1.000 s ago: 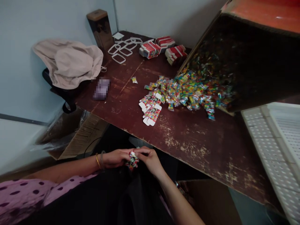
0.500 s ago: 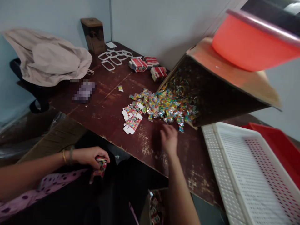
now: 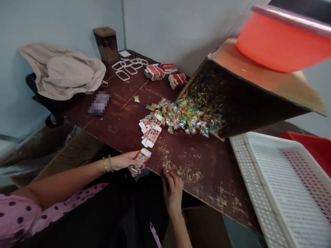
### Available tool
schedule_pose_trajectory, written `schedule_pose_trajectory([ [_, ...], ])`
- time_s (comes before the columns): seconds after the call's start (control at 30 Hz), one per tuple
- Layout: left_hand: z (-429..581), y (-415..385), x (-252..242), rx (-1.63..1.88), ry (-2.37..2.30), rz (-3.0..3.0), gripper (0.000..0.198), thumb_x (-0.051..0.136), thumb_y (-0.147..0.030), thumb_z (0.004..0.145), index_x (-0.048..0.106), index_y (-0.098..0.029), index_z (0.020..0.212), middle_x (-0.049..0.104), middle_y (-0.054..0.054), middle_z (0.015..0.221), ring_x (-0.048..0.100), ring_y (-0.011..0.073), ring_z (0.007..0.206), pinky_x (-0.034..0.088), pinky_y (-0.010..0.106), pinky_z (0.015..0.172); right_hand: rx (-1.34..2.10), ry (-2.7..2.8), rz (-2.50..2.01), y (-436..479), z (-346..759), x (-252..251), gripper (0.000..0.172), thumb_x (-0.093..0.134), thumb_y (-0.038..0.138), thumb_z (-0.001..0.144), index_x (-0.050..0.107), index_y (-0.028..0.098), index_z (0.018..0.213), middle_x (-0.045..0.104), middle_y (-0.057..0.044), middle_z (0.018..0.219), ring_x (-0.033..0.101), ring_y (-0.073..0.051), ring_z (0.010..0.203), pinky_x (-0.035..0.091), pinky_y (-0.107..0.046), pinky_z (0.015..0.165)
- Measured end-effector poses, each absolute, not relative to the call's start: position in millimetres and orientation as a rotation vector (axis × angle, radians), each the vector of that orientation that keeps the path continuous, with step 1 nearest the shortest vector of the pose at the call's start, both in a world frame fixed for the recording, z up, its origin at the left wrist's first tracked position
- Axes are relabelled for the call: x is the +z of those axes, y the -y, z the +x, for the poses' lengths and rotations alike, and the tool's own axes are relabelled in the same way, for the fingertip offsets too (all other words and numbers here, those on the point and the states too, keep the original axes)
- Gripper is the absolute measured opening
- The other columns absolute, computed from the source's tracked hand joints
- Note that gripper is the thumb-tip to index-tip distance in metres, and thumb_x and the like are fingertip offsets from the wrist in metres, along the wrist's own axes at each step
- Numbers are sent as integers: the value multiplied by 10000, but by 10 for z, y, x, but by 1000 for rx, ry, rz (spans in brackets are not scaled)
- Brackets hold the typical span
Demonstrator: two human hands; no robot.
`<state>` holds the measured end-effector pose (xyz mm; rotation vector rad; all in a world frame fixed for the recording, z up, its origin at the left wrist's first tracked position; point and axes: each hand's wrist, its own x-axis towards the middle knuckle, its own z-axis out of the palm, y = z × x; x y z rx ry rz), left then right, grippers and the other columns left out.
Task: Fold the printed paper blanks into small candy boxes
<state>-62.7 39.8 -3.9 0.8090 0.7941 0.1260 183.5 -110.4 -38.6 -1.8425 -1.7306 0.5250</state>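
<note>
My left hand (image 3: 130, 162) is closed around a small printed candy box (image 3: 143, 155), whose white end flap points up and right, over the table's front edge. More of the colourful printed card shows below the fingers. My right hand (image 3: 173, 189) is at the same edge, to the right of the box and apart from it. Its thumb and fingers pinch a small candy packet (image 3: 168, 171), of which only a greenish bit shows. Beyond the hands, flat printed boxes (image 3: 152, 134) lie beside a heap of clear-wrapped colourful candy packets (image 3: 183, 115).
A cardboard carton (image 3: 258, 93) lies on its side behind the heap, with a red basin (image 3: 279, 44) on top. White baskets (image 3: 274, 172) stand at right. Bundled red boxes (image 3: 155, 72), white loops (image 3: 129, 67), a tin (image 3: 106, 44) and a beige cloth (image 3: 67, 72) are farther back.
My left hand has come up and right with the candy box, turning it into view. My right hand has drawn back from the candy heap to the table's front edge.
</note>
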Motion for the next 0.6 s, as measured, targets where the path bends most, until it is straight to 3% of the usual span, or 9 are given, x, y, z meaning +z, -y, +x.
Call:
schedule_pose_trajectory([
  [0.13,-281,-215,-108,89,-758,900,500,691,-342,759,482,-182,1183,597,8,824,592,126,652,431,157,441,915,1367,-1693,929,1657,-39,165,576,309,904,637,227,1033,680,-59,953,631,-202,866,499,-330,803],
  [0.33,-225,-162,81,23,-706,1237,396,614,-217,774,522,-175,1157,537,-20,797,562,128,647,492,200,450,1111,1246,-1694,389,1764,324,235,689,423,806,620,199,820,646,5,720,583,-148,642,490,-243,601],
  [0.5,-272,-187,94,113,-785,1251,501,684,-370,765,514,-181,1197,544,-13,824,551,120,624,486,205,441,973,1546,-1625,314,1578,282,184,604,364,878,722,230,921,648,-59,920,588,-207,873,486,-346,816],
  [0.6,-300,-156,7,160,-802,1108,542,550,-613,821,566,-160,1118,547,-11,744,561,133,598,471,208,424,927,1568,-1592,376,1386,194,261,503,329,933,749,253,975,589,-86,1047,550,-216,995,452,-362,891],
])
